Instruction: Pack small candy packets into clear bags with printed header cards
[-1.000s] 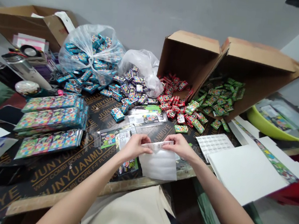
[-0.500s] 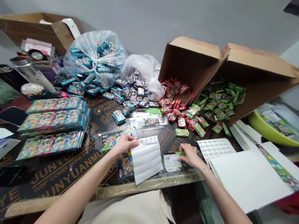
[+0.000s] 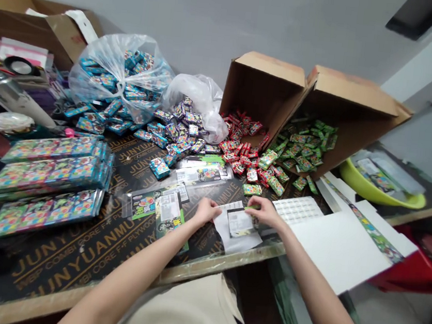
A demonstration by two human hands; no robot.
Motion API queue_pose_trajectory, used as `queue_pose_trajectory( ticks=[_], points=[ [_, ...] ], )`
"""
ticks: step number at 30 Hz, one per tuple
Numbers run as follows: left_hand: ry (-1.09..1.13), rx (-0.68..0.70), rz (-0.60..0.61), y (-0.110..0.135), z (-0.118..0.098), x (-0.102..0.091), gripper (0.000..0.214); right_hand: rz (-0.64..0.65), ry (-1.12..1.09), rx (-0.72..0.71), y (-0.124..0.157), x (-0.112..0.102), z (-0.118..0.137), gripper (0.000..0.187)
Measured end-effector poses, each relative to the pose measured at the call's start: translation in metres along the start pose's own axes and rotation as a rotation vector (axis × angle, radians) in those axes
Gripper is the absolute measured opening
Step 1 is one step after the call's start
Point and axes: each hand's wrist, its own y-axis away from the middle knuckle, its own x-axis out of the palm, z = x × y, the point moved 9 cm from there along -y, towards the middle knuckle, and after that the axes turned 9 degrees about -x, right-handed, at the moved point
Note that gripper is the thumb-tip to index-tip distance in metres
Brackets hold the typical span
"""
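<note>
My left hand [image 3: 206, 212] is closed in a pinch on the upper left corner of a white paper sheet [image 3: 231, 244], near the table's front edge. My right hand [image 3: 265, 213] grips the top of a small printed card [image 3: 241, 222] with a pale panel, which overlaps the sheet. To the left of my left hand lie dark printed cards [image 3: 169, 211], some partly under clear film. Farther back, more printed packaging [image 3: 207, 174] rests before the heaps of small boxes. A white sheet with rows of small labels [image 3: 298, 210] lies right of my right hand.
A clear bag of blue boxes [image 3: 122, 76] stands at back left, with purple boxes [image 3: 188, 127] beside it. Two tipped cartons hold red boxes [image 3: 245, 129] and green boxes [image 3: 311, 147]. Stacked packs [image 3: 50, 179] lie left; white cardboard [image 3: 338, 249] and a yellow-green basin [image 3: 380, 193] are right.
The white sheet has moved right with my left hand. My right hand has brought the printed card left, over the sheet. The camera view has turned slightly to the right.
</note>
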Motion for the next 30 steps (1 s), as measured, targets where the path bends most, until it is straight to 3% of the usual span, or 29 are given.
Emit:
queue_pose_trajectory(
  ticks=[4,8,11,15,20,26,30],
  points=[
    [-0.003,0.043,-0.043,-0.003,0.003,-0.016,0.019,-0.066,0.181,0.032,0.004,0.021,-0.021,0.017],
    [-0.015,0.064,-0.121,-0.004,0.005,-0.033,0.019,-0.143,0.425,-0.071,-0.001,0.022,0.004,0.027],
    [-0.031,0.062,-0.141,-0.007,0.006,-0.033,0.018,-0.050,0.482,-0.168,-0.013,0.035,0.025,0.032],
    [-0.038,0.075,-0.142,-0.014,0.006,-0.031,0.018,0.042,0.479,-0.110,-0.016,0.037,0.019,0.043],
    [-0.041,0.117,-0.137,-0.020,0.008,-0.032,0.027,-0.054,0.361,-0.156,-0.021,0.030,0.022,0.021],
    [-0.029,0.150,-0.123,-0.019,0.008,-0.032,0.037,0.105,0.333,-0.227,-0.053,0.080,0.031,0.014],
    [-0.013,0.148,-0.120,-0.019,0.009,-0.032,0.040,0.106,0.349,-0.251,-0.055,0.090,0.029,0.003]
  ],
)
